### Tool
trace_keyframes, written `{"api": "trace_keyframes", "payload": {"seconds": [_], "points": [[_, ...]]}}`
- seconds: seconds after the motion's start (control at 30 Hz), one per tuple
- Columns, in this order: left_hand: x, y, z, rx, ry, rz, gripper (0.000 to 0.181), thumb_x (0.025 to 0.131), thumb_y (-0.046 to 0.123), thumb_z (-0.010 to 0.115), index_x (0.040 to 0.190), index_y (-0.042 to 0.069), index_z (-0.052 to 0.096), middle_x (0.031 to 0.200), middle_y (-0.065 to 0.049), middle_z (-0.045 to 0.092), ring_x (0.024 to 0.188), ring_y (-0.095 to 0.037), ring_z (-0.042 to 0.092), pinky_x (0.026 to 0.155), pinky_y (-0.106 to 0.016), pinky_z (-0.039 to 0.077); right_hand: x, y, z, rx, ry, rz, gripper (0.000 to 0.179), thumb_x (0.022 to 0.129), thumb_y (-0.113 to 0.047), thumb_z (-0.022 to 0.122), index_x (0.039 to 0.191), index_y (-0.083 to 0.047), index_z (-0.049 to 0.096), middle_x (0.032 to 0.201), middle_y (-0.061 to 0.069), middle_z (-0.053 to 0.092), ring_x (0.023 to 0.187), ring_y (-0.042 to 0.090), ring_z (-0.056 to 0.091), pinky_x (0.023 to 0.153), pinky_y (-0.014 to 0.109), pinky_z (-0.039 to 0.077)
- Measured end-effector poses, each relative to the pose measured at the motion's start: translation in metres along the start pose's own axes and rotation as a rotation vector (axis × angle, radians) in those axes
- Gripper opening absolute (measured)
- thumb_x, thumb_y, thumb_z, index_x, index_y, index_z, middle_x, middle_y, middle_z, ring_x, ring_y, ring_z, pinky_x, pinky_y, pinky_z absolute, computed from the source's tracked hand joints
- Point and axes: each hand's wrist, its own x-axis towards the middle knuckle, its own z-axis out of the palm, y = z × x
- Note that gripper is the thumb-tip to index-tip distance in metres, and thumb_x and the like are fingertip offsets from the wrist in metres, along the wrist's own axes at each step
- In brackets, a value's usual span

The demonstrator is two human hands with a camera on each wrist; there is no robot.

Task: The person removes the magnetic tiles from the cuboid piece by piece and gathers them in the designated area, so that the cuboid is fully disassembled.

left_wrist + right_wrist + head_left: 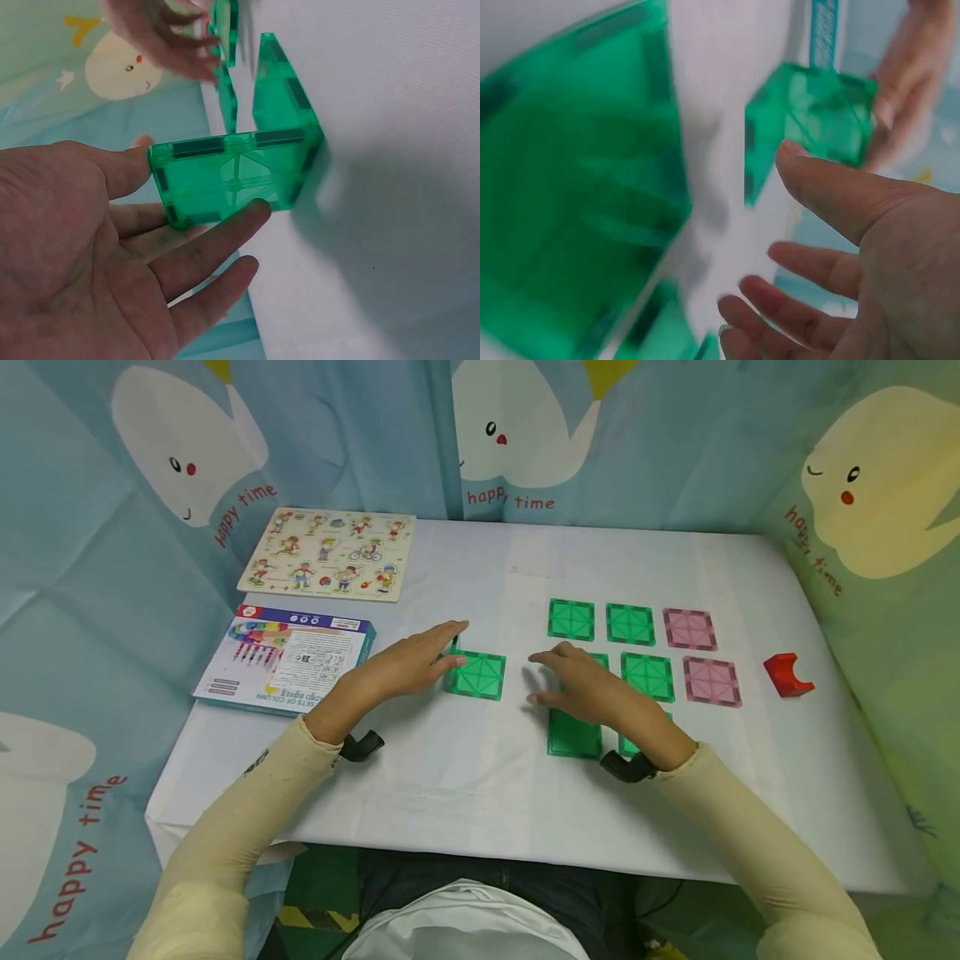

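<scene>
My left hand point(408, 664) holds a green square magnetic tile point(225, 176) on edge, with the thumb at one edge and the fingers along its face. This tile stands upright against the side of a second green magnetic tile point(477, 676), which lies flat on the white table. My right hand point(588, 689) hovers to the right with spread fingers and nothing in them. It partly covers the group of green tiles point(574, 735) below it. In the right wrist view the thumb of the right hand point(900, 247) overlaps the pair of tiles.
Beyond the right hand lie more green tiles point(571, 619) and two pink tiles point(712, 682) in rows. A red curved block point(787, 675) stands at the far right. At the left are a boxed toy set point(281, 656) and a picture puzzle board point(330, 553). Printed curtains point(360, 435) enclose the table.
</scene>
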Motion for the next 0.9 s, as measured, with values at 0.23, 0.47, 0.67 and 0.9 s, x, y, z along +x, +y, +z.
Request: {"api": "trace_keyframes", "payload": {"seconds": [0.23, 0.47, 0.67, 0.9], "points": [[0.003, 0.000, 0.001, -0.010, -0.003, -0.004, 0.065, 0.115, 0.037, 0.044, 0.170, 0.012, 0.020, 0.175, -0.011, 0.022, 0.161, -0.030, 0.023, 0.130, -0.051, 0.023, 0.046, -0.031, 0.015, -0.089, -0.042, -0.018, 0.094, 0.093, -0.044, 0.082, 0.162, 0.001, 0.036, 0.155, 0.027, 0.040, 0.137, 0.043, 0.046, 0.110, 0.054, 0.048], [0.004, 0.002, 0.002, -0.013, -0.008, 0.002, 0.066, 0.115, 0.038, 0.045, 0.170, 0.011, 0.020, 0.175, -0.012, 0.023, 0.161, -0.032, 0.024, 0.129, -0.051, 0.025, 0.062, -0.038, 0.022, -0.052, -0.051, 0.007, 0.092, 0.092, -0.039, 0.085, 0.159, 0.005, 0.040, 0.152, 0.025, 0.039, 0.139, 0.041, 0.041, 0.113, 0.051, 0.044], [0.002, 0.001, 0.001, -0.007, 0.007, -0.007, 0.065, 0.115, 0.038, 0.045, 0.170, 0.012, 0.021, 0.175, -0.011, 0.024, 0.160, -0.031, 0.026, 0.128, -0.051, 0.027, 0.062, -0.038, 0.024, -0.042, -0.025, -0.001, 0.085, 0.090, -0.039, 0.087, 0.151, 0.005, 0.048, 0.148, 0.025, 0.044, 0.133, 0.040, 0.046, 0.110, 0.050, 0.046], [0.003, 0.000, 0.000, -0.011, 0.001, 0.003, 0.066, 0.115, 0.038, 0.044, 0.170, 0.012, 0.020, 0.175, -0.012, 0.023, 0.161, -0.031, 0.025, 0.129, -0.050, 0.026, 0.060, -0.041, 0.027, -0.017, -0.002, -0.012, 0.084, 0.089, -0.034, 0.088, 0.148, 0.008, 0.045, 0.142, 0.026, 0.047, 0.127, 0.040, 0.047, 0.107, 0.049, 0.047]]}}
